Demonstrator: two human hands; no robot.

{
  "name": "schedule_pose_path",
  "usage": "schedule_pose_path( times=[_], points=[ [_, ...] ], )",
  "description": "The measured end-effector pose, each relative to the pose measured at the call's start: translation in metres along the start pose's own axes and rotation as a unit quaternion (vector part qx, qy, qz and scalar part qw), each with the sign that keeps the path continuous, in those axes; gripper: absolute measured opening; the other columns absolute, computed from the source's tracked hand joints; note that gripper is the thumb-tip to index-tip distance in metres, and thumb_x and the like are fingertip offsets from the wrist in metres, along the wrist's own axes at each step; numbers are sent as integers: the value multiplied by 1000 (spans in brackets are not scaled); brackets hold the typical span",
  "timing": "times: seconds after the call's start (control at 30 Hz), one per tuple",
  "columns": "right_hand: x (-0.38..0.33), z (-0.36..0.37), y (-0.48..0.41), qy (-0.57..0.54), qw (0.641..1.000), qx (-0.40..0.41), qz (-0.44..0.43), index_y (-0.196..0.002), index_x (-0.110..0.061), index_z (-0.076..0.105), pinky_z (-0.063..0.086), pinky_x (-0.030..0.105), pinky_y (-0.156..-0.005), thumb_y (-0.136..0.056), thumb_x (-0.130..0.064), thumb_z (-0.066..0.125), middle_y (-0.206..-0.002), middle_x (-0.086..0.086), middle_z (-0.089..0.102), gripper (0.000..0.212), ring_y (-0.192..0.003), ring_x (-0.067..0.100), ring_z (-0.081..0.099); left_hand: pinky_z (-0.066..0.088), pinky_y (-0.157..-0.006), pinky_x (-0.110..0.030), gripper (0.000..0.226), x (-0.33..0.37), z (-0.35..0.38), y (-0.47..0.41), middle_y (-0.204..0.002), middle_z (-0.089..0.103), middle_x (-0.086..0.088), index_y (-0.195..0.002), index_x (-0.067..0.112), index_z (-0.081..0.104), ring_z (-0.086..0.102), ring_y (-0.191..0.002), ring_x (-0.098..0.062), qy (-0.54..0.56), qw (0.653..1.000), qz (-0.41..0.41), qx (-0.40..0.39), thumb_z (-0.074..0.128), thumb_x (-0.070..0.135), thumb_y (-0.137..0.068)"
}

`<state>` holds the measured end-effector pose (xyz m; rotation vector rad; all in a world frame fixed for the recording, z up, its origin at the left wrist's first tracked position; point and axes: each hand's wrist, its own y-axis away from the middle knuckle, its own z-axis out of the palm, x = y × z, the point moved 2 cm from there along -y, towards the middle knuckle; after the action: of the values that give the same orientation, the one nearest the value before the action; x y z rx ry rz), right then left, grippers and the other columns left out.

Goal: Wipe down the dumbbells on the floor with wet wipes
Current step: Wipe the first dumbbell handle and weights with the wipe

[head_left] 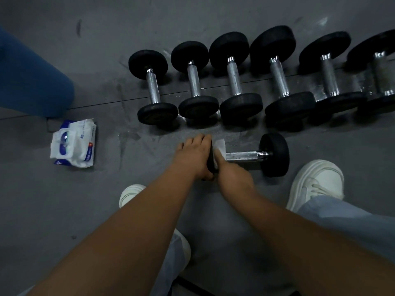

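A small black dumbbell (252, 155) with a chrome handle lies sideways on the grey floor just in front of me. My left hand (193, 155) grips its left head, which is mostly hidden. My right hand (232, 175) holds a white wet wipe (220, 147) against the inner face of that head, where the handle begins. Behind it, several more black dumbbells (234, 76) lie side by side in a row. The white and blue pack of wet wipes (73, 144) lies on the floor to the left.
My white shoes (316, 184) stand at either side of my arms. A blue-clad leg of another person (32, 80) is at the left. A seam in the floor mat (102, 103) runs under the row.
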<state>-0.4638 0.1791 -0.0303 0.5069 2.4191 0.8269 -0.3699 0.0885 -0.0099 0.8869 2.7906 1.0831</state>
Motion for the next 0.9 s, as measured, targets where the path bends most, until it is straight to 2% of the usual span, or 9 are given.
schedule_pose_path(
  times=[0.07, 0.13, 0.27, 0.37, 0.57, 0.73, 0.8, 0.87, 0.9],
  points=[
    [7, 19, 22, -61, 997, 40, -17, -147, -34, 26, 48, 37, -76, -99, -21, 39, -99, 10, 66, 52, -91, 29, 64, 28, -113, -45, 124, 1, -3, -1, -153, 25, -2, -153, 20, 14, 31, -137, -28, 1, 1000, 3, -2, 87, 50, -57],
    [14, 44, 44, -269, 961, 64, 18, -105, -18, 64, 46, 33, -68, -101, -16, 42, -78, 9, 66, 23, -73, 18, 63, 28, -114, -46, 127, 0, -7, -4, -152, 28, -3, -152, 19, 16, 31, -138, -28, -2, 1000, 3, -9, 88, 55, -54],
    [1, 47, 13, -677, 703, 27, 215, -88, -17, 59, 39, 17, -49, -99, -4, 45, -71, 2, 57, 21, -56, 4, 50, 29, -113, -45, 125, 0, 0, 0, -151, 28, -4, -152, 18, 17, 31, -137, -28, 0, 1000, 4, 14, 87, 54, -55],
    [-20, 26, -2, -762, 600, -14, 243, -80, -14, 56, 38, 19, -45, -93, 5, 37, -69, 5, 59, 29, -54, 11, 53, 29, -113, -43, 121, 1, 7, 4, -152, 27, -4, -153, 17, 16, 31, -136, -28, 5, 999, 5, 41, 85, 51, -59],
    [-21, 26, 6, -784, 562, -38, 261, -79, -17, 57, 35, 24, -62, -92, 3, 35, -74, 2, 59, 32, -65, 13, 52, 27, -114, -43, 121, 0, 9, 0, -152, 27, -4, -152, 18, 16, 30, -137, -28, -3, 999, 0, 41, 84, 52, -58],
    [-24, 11, 19, -726, 658, -22, 198, -100, -16, 66, 48, 16, -75, -96, 1, 42, -90, 0, 70, 30, -85, 11, 62, 26, -115, -44, 120, 0, 9, 1, -153, 26, -4, -153, 19, 16, 29, -139, -27, 4, 999, 0, 48, 83, 52, -59],
    [-21, 3, 19, -590, 795, 88, 113, -115, -12, 66, 46, 11, -80, -95, 2, 44, -107, 2, 69, 32, -98, 14, 61, 25, -116, -44, 119, -1, 9, 0, -153, 26, -3, -153, 19, 16, 29, -140, -27, 11, 999, 4, 49, 83, 51, -60],
    [-16, -7, 6, -237, 952, 194, -14, -132, -15, 56, 40, 25, -98, -90, -5, 49, -132, 1, 58, 44, -118, 19, 51, 24, -117, -45, 118, -1, 10, 2, -154, 25, -3, -153, 19, 15, 27, -141, -26, 18, 999, 5, 51, 84, 50, -62],
    [-14, -6, 3, -72, 976, 201, -53, -141, -19, 45, 34, 33, -105, -88, -14, 53, -143, -2, 48, 54, -129, 20, 42, 23, -117, -45, 118, -1, 11, 3, -154, 25, -3, -153, 19, 15, 27, -141, -26, 19, 999, 4, 51, 84, 50, -62]
  ],
)
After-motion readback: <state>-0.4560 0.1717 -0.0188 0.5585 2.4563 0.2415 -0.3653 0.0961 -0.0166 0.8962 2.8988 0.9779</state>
